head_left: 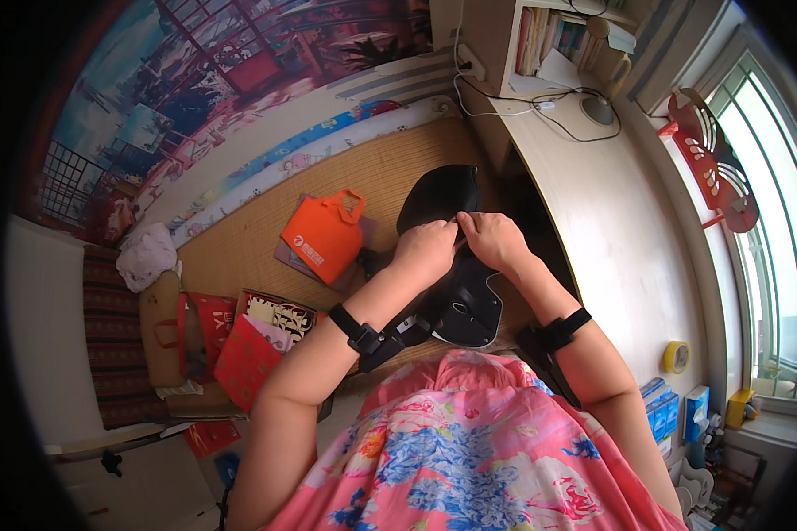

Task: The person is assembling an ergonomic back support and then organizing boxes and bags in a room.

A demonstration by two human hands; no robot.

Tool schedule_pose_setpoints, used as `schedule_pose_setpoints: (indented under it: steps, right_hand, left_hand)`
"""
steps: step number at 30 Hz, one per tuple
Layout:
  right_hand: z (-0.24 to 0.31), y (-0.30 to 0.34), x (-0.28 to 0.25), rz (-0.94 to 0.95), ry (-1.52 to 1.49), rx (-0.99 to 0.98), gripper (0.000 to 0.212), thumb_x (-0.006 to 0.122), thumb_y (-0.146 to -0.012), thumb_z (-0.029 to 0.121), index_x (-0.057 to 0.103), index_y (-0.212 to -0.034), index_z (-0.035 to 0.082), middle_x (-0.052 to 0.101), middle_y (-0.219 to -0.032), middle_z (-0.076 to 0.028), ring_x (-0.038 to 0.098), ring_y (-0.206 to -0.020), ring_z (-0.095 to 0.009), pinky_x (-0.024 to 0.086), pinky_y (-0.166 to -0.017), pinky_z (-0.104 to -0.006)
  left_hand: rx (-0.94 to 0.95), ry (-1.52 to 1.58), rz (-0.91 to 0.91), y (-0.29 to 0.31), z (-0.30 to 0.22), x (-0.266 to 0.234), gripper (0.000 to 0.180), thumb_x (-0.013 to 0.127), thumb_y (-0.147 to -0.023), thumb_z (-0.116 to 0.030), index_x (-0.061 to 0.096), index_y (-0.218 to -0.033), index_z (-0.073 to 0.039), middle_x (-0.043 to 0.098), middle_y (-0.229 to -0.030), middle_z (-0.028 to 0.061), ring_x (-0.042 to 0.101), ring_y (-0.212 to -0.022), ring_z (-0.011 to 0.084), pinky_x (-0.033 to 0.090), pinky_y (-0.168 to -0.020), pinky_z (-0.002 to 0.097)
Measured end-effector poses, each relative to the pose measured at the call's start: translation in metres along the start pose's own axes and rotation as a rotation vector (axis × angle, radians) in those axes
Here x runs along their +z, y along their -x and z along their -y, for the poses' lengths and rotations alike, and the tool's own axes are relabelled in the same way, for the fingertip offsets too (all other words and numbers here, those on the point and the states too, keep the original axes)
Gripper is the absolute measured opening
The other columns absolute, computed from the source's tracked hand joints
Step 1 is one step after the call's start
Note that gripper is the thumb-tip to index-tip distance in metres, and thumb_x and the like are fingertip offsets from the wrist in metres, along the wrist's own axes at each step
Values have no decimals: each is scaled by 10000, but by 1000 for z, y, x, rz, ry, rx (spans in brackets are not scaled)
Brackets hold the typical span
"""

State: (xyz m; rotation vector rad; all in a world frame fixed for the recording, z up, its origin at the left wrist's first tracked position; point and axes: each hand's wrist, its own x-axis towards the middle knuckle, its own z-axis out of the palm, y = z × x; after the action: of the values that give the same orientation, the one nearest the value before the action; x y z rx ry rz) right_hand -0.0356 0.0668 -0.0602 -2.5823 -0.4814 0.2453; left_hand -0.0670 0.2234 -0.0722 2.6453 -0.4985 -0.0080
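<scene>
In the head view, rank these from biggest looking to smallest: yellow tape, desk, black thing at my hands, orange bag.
1. Desk
2. Orange bag and black thing, unranked: they look close, and the black thing is partly covered.
3. Yellow tape

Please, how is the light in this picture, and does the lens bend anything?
Head view: bright daylight washes out the window; head view: the window's edges curve near the picture's dark rim; head view: the left hand and right hand look fairly clear, while the black item there loses detail.
</scene>
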Motion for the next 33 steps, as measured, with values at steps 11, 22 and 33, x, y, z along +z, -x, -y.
schedule_pose_setpoints:
  steps: [11,22,33]
  right_hand:
    - [-5,4,-6,308,-863,109,548,359,-1017,423,472,-622,62,450,-534,-34,472,-467,-157,475,-529,-329]
    - [-34,25,-41,521,-1560,140,544,354,-974,558,490,-766,73,381,-558,17,457,-521,-103,533,-575,-310]
    - [-32,-6,-20,57,-1568,304,389,619,-924,310,510,-1165,26,664,-981,-121,668,-799,-195,581,-701,-327]
  left_hand:
    - [114,153,-45,17,4,-38,188,595,-865,-95,625,-1014,16,645,-941,186,622,-863,383,503,-724,424]
    - [-294,754,-164,29,70,-93,251,597,-920,-125,621,-1121,24,674,-1003,78,632,-878,146,495,-777,280]
    - [167,774,-231,-2,5,-189,217,557,-925,-36,640,-1125,-19,653,-1062,46,594,-986,132,455,-897,269]
